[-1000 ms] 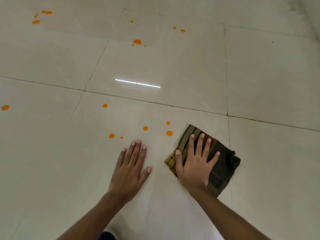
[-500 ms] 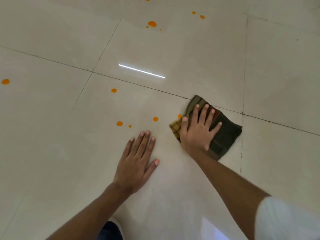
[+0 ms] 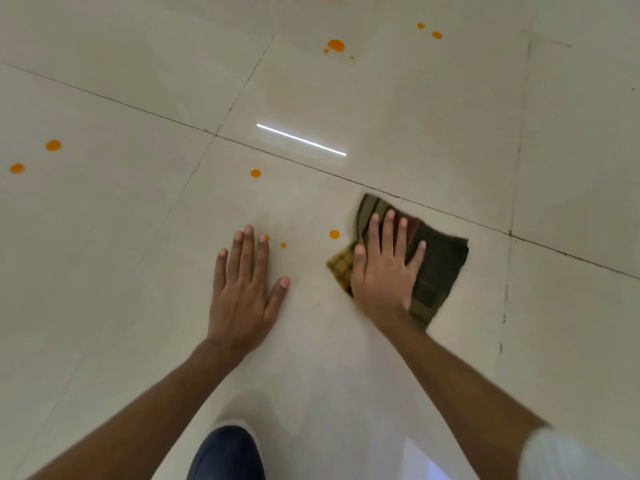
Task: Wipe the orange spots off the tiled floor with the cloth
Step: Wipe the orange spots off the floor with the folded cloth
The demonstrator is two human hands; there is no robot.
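Observation:
My right hand (image 3: 384, 268) lies flat on a dark green and brown checked cloth (image 3: 436, 268), fingers spread, pressing it to the pale tiled floor (image 3: 138, 289). An orange spot (image 3: 334, 234) sits just left of the cloth's edge. My left hand (image 3: 244, 289) rests flat on the bare floor, fingers apart, holding nothing. A tiny orange dot (image 3: 283, 244) lies by its fingertips, and another spot (image 3: 266, 238) is half hidden by a finger. One more spot (image 3: 255, 173) lies farther ahead.
More orange spots lie at the far left (image 3: 53, 145), (image 3: 16, 168) and at the far top (image 3: 336, 45), (image 3: 437, 35). Dark grout lines (image 3: 450, 216) cross the tiles. My knee in dark blue cloth (image 3: 227, 452) is at the bottom edge.
The cloth slid forward over the two spots nearest it, and those no longer show. My left hand shifted forward toward the small spots. The view moved closer.

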